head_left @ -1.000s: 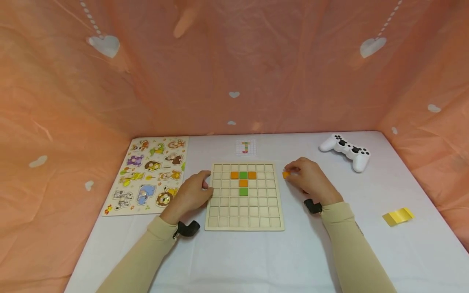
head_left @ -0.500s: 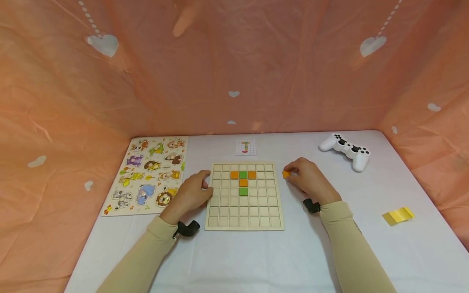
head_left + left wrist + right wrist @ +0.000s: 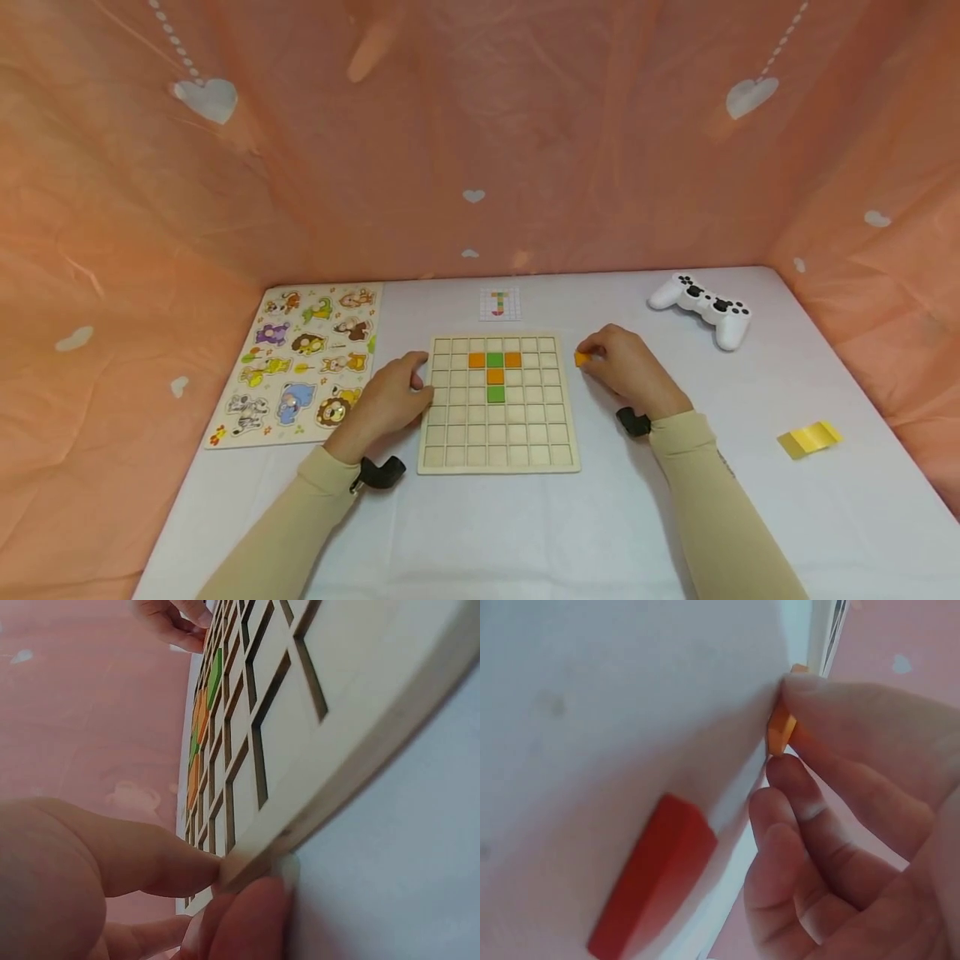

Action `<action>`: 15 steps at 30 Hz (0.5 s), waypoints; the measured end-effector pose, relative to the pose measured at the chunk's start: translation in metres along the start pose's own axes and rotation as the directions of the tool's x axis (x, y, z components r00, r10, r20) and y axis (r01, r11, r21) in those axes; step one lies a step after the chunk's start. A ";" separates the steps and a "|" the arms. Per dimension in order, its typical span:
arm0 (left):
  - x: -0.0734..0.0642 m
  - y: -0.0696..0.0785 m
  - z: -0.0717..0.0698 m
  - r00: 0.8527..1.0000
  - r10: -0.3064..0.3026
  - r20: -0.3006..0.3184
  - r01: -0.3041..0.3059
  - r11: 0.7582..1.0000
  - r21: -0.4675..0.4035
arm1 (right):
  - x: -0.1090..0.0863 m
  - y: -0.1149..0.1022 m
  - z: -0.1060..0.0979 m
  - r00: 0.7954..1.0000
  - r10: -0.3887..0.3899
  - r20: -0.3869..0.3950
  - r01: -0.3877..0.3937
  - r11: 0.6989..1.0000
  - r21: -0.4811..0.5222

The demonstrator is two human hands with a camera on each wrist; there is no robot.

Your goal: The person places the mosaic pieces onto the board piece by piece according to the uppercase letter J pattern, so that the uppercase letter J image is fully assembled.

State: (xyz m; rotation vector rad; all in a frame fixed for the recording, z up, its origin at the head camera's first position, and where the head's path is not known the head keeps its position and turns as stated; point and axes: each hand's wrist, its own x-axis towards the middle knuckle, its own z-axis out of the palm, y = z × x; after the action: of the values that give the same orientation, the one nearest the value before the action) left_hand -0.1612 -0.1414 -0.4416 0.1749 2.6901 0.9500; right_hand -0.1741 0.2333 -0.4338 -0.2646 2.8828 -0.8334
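A wooden grid board [image 3: 498, 469] lies flat on the white table. Near its far side, orange tiles [image 3: 477, 360] and green tiles [image 3: 496, 394] form a T in the cells. My left hand [image 3: 386, 400] pinches the board's left edge, thumb on top and fingertips against the side and underneath, as the left wrist view shows. Right of the board, my right hand [image 3: 626, 367] pinches a small orange tile [image 3: 783, 727] between thumb and fingers, close over the table. Under that hand sits a red block [image 3: 656, 877], which the head view hides.
Behind the board lies a small pattern card [image 3: 500, 305] with a coloured J shape. An animal knob puzzle [image 3: 300, 358] occupies the left. At the right are a white game controller [image 3: 701, 308] and a bent yellow strip [image 3: 810, 439]. Orange cloth [image 3: 480, 125] encloses the table.
The head view has shifted slightly. Both hands keep their places, the left at the board's edge and the right with the orange tile; the tiles on the board are unchanged.
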 end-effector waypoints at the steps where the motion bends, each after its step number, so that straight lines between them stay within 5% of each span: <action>1: 0.000 0.000 0.000 1.000 0.001 0.002 -0.001 1.000 -0.002 | 0.000 0.000 0.000 1.000 0.000 -0.001 0.000 1.000 -0.004; 15: 0.000 -0.002 0.000 1.000 -0.010 0.017 0.011 1.000 -0.025 | -0.004 -0.035 0.009 0.999 -0.039 -0.010 0.039 0.998 0.038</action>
State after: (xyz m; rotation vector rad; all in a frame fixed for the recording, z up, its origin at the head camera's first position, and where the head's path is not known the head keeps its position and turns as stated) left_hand -0.1613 -0.1435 -0.4428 0.1630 2.6594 0.9743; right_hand -0.1643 0.1998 -0.4223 -0.3152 2.8752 -0.8975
